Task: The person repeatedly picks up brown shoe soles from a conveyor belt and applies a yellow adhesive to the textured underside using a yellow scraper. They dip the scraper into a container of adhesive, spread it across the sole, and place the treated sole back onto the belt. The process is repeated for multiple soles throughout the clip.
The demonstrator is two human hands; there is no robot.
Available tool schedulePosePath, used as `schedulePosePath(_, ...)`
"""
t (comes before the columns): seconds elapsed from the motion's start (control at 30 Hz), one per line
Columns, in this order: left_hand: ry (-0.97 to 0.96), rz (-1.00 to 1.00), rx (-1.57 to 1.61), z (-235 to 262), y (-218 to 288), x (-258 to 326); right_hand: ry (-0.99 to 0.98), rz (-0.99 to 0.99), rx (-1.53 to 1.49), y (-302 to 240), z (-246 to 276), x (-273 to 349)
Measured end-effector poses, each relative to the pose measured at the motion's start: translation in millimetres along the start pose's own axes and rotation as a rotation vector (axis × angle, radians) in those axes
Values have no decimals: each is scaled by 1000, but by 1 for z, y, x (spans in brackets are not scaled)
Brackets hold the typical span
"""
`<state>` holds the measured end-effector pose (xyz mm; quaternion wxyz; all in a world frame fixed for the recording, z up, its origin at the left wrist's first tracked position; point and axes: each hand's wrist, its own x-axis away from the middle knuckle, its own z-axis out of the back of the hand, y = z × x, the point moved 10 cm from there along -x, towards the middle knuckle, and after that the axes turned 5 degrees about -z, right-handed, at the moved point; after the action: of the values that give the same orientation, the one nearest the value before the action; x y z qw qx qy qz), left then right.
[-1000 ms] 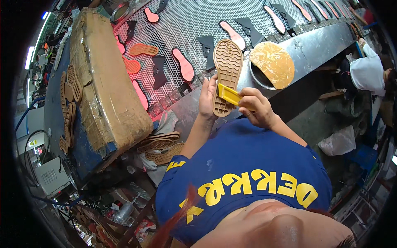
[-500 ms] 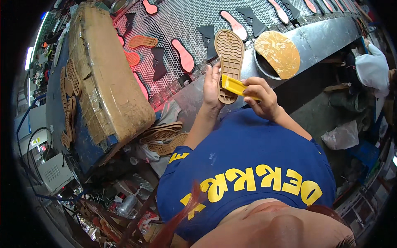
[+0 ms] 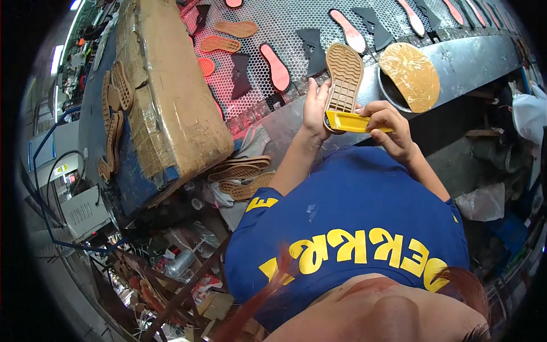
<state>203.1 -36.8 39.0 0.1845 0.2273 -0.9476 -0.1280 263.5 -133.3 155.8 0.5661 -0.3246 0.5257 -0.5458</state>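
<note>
A brown rubber shoe sole (image 3: 345,71) stands out in front of my chest, its wavy and gridded tread facing me. My left hand (image 3: 315,111) is closed round its left edge, near the narrower lower end. Between the fingers and thumb of my right hand (image 3: 393,128) is a yellow flat-sided tool (image 3: 352,122), lying crosswise over the sole's lower end. The tool's working end is too small to make out, and it covers part of the tread.
A honeycomb-mesh conveyor (image 3: 268,25) beyond carries pink insoles (image 3: 276,67), black cut pieces (image 3: 312,51) and soles. On its metal edge sits a round bowl (image 3: 387,91) with a brown cover (image 3: 411,77). A taped cardboard box (image 3: 176,85) and stacked soles (image 3: 242,171) are at left.
The whole view has shifted, so the scene sits farther right. On the sole, the yellow tool has gone lower, toward the narrow end, and turned nearly level.
</note>
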Motion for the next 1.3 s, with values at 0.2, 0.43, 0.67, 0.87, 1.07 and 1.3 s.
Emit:
schedulePosePath(0.2,15,107,24,-1,-6,3,-106,-46,-141,5,4,-9)
schedulePosePath(0.43,-235,331,74,-26,-22,12,-196,-151,-359,18,9,-13)
schedulePosePath(0.67,-230,363,-20,-28,-29,15,-275,-91,-398,26,29,-25)
schedulePosePath(0.87,-266,237,-39,-41,-15,10,365,-151,-785,88,114,11)
schedulePosePath(1.07,-231,-77,95,-33,7,8,718,-409,255,174,156,65)
schedulePosePath(1.3,-320,-456,-155,-39,46,20,648,-232,953,153,110,58)
